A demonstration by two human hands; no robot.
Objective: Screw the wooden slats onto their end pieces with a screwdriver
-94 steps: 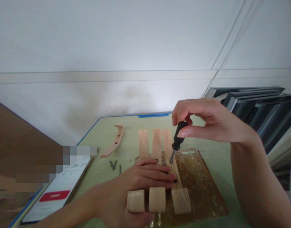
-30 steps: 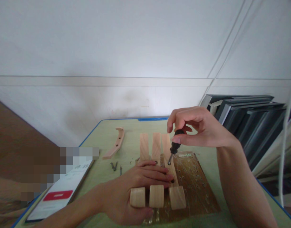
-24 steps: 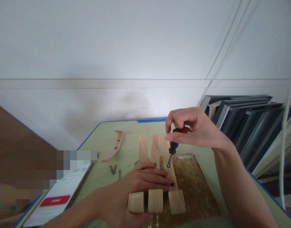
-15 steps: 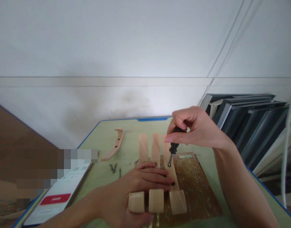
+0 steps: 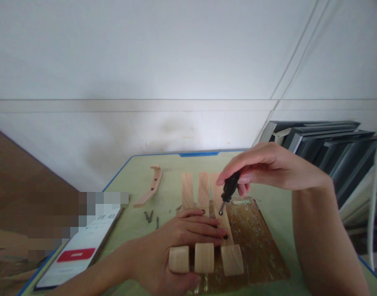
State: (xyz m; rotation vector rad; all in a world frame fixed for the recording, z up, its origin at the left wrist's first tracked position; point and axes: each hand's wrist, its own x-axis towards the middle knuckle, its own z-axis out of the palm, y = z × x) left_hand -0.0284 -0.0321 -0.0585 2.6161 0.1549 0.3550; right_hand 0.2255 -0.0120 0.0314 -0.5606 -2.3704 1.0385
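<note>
My right hand (image 5: 262, 166) pinches the black handle of a short screwdriver (image 5: 229, 188) between thumb and fingers. The screwdriver leans, and its metal tip meets a hole in the rightmost of three curved wooden hooks (image 5: 217, 189). Across these hooks lies my left hand (image 5: 179, 238), its fingers gripping them from above and its thumb at their near ends. A second dark hole shows lower on the rightmost hook, beside my left fingertips. The hooks rest partly on a scuffed brown board (image 5: 253, 242), and my left hand hides their middles.
Another wooden hook (image 5: 153, 186) with two holes lies at the left of the green table (image 5: 176, 162). Several loose screws (image 5: 149, 216) are near it. A phone (image 5: 80, 246) stands at the left edge. Dark panels (image 5: 324, 144) lean against the wall at right, beside a white cable (image 5: 373, 197).
My right hand has turned at the wrist and shifted its fingers on the screwdriver handle, the forearm swinging right. The tip remains at the same hole. My left hand stays on the hooks.
</note>
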